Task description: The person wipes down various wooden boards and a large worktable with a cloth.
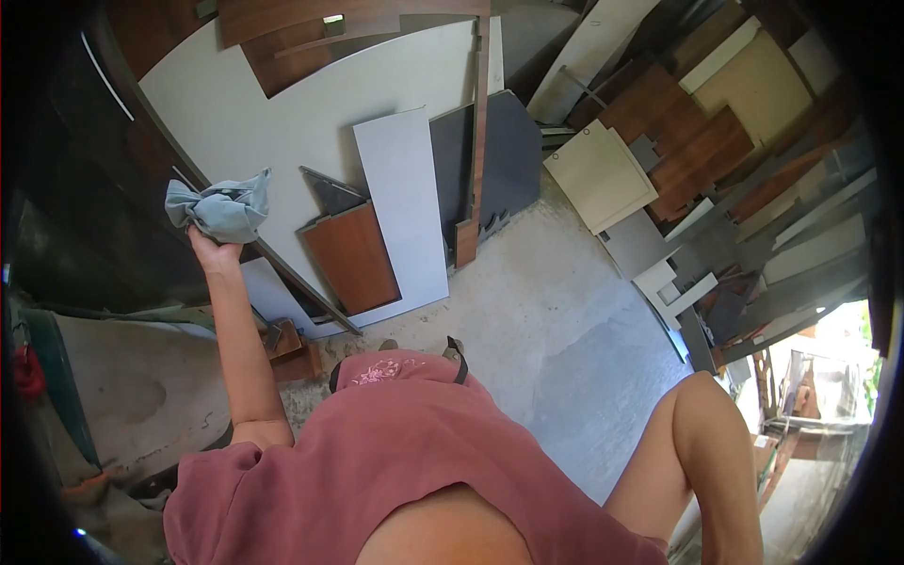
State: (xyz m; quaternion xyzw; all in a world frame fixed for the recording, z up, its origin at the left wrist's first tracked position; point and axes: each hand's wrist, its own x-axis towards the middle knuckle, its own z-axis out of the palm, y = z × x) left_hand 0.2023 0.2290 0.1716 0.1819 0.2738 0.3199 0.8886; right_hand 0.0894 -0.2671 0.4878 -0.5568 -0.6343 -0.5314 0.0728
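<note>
As I look down from my distant place, the largest thing around the work is a pale panel (198, 104), which leans upright beyond the concrete floor (508, 292). Next in size is my right arm (711, 433), bent at the elbow; its hand is outside the view, so I cannot tell how its fingers are. Smaller is the grey-blue cloth (231, 215), which is up in my left hand (217, 254), on the left side, in front of the dark surface (85, 235) and the lower part of the panel.

The cloth is bunched, with loose folds and one pointed corner. I judge it to be light and soft, without stiffness, and hard to break. It should not be very slippery, but a hanging fold can escape or catch on a board edge. The best place to take it is, in my opinion, the thick gathered middle, with several layers together, and not the thin corner.

Finally, the smallest thing, the fingers: those of my left hand appear closed into the underside of the bundle. The cloth covers most of them, so I cannot tell exactly how far each one bends.
</note>
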